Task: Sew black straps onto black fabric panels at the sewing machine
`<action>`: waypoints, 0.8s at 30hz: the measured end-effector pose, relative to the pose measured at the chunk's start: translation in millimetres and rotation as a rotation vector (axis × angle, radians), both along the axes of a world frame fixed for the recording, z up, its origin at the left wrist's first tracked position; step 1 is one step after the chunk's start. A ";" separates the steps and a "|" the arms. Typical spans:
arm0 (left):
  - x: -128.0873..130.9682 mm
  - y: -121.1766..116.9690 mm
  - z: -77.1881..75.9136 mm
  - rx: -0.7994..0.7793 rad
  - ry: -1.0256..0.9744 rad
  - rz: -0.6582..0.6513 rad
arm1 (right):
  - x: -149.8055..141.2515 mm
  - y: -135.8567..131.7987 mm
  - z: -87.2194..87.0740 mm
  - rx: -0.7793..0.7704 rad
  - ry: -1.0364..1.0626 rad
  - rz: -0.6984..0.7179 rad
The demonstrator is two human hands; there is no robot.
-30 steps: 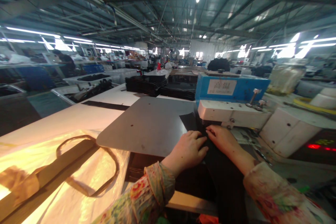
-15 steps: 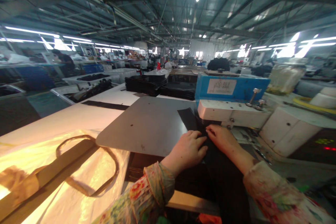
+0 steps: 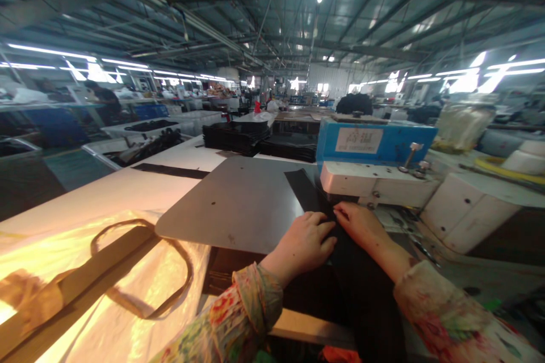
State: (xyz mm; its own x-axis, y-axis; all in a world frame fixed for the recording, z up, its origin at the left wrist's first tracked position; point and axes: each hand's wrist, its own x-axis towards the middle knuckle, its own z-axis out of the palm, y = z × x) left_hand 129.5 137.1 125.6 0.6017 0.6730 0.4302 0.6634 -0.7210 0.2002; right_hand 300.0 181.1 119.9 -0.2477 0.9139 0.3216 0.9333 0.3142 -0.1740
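Observation:
A long black fabric piece [image 3: 370, 295] hangs over the near edge of the work surface. Its narrow far end lies on a grey metal plate [image 3: 238, 198], beside the head of a blue and white sewing machine [image 3: 374, 142]. My left hand [image 3: 303, 241] is closed over the left edge of the fabric, fingers curled and pressed together. Close by, my right hand [image 3: 357, 226] pinches the fabric's right side with thumb and fingertips, just in front of the machine head. The fingers hide part of the fabric, and the needle area is not visible.
Stacks of black pieces [image 3: 236, 136] lie behind the plate. A black strip [image 3: 170, 170] rests on the white table. At left are a brown strap loop [image 3: 187, 272] and plastic sheeting. Thread cones [image 3: 528, 159] stand on the right, and bins [image 3: 123, 153] sit beyond the table.
The fabric's far end has slid slightly away and to the left on the plate. Lit digits on the machine's display no longer show. Both hands keep nearly the same place.

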 end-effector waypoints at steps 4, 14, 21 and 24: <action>0.6 -0.2 0.8 -0.010 -0.001 -0.002 | -0.3 -0.6 0.2 -0.002 -0.014 0.001; 0.2 -0.1 0.4 0.002 0.004 -0.001 | -0.1 -1.2 0.9 0.005 -0.025 -0.003; 0.5 -0.3 1.8 0.006 0.005 0.001 | -1.0 -2.0 2.3 0.010 -0.019 0.001; 0.6 -0.1 1.9 0.008 0.008 0.003 | -1.0 -2.0 1.8 0.010 -0.034 -0.006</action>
State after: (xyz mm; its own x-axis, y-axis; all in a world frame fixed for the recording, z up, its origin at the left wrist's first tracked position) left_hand 130.1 137.1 127.5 0.6031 0.6710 0.4314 0.6668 -0.7209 0.1891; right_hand 299.0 179.1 121.7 -0.2535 0.9121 0.3222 0.9403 0.3106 -0.1394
